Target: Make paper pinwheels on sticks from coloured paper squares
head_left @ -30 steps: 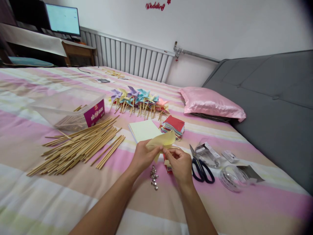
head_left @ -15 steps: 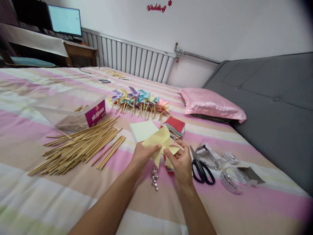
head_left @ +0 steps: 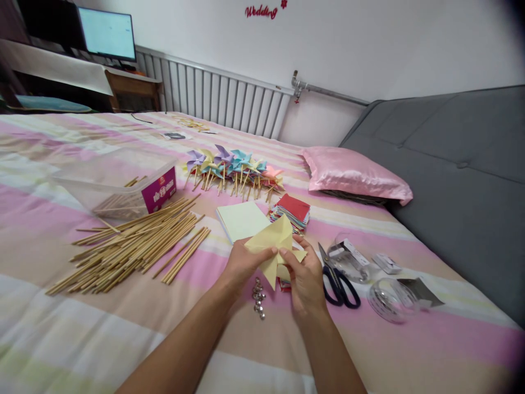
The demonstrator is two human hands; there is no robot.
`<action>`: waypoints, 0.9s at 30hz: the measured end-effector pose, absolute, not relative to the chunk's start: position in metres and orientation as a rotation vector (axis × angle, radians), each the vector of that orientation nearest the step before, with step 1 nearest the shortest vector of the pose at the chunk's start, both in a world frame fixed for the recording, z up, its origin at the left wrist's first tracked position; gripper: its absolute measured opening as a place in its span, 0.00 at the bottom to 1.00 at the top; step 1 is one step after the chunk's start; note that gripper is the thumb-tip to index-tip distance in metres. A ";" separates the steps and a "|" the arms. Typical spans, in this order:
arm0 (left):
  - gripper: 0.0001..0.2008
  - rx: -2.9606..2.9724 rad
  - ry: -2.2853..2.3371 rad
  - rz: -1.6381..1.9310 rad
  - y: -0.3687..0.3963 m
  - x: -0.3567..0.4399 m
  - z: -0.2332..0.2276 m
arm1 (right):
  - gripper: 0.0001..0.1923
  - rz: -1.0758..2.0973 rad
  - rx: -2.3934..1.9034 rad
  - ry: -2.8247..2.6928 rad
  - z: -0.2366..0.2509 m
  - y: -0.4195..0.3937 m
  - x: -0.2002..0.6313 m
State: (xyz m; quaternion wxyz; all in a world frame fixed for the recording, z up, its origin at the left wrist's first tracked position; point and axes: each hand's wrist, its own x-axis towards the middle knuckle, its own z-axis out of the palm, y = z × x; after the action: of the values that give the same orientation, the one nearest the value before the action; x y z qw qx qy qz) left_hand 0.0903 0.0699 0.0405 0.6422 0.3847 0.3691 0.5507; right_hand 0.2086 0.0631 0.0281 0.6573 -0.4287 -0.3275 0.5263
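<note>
Between both hands is a yellow paper pinwheel (head_left: pixel 268 241), its pointed blades partly folded toward the middle. My left hand (head_left: pixel 241 264) grips its left side, thumb near the centre. My right hand (head_left: pixel 305 273) pinches the right side, its thumb close to the left one; the other fingers are partly hidden behind the paper. Just below lies a small heap of silvery metal pins (head_left: pixel 258 298) on the bedspread. A stack of pale paper (head_left: pixel 241 218) rests beyond my left hand, and a pile of coloured paper squares (head_left: pixel 293 208) with red on top lies behind the pinwheel.
Bamboo sticks (head_left: pixel 135 246) spread at the left before a clear plastic box (head_left: pixel 110 175). Finished pinwheels (head_left: pixel 229 164) lie farther back. Dark-handled scissors (head_left: pixel 338 284), a round clear container (head_left: pixel 391 301) and packaging (head_left: pixel 353 257) sit at the right. A pink pillow (head_left: pixel 356 172) rests near the headboard.
The pinwheel and both hands have shifted slightly to the right. The thumbs have drawn nearer the pinwheel's centre, and the right-hand fingers are more closed around the paper.
</note>
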 end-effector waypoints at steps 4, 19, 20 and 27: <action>0.15 0.887 0.806 1.141 0.073 0.081 0.042 | 0.32 1.385 -0.949 -0.690 0.032 0.066 0.222; 0.14 1.035 0.935 0.803 0.070 0.075 0.046 | 0.35 1.731 -1.015 -0.907 0.036 0.060 0.239; 0.14 1.038 0.944 0.802 0.070 0.075 0.047 | 0.36 1.729 -1.024 -0.911 0.037 0.060 0.239; 0.14 1.057 0.952 0.846 0.071 0.077 0.046 | 0.37 1.694 -1.005 -0.928 0.040 0.058 0.235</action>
State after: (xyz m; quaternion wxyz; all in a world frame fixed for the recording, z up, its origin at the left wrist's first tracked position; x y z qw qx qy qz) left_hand 0.0774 0.0709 0.0460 0.6766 0.4703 0.4236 0.3763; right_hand 0.2354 0.0577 0.0398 0.4636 -0.4089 -0.3776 0.6894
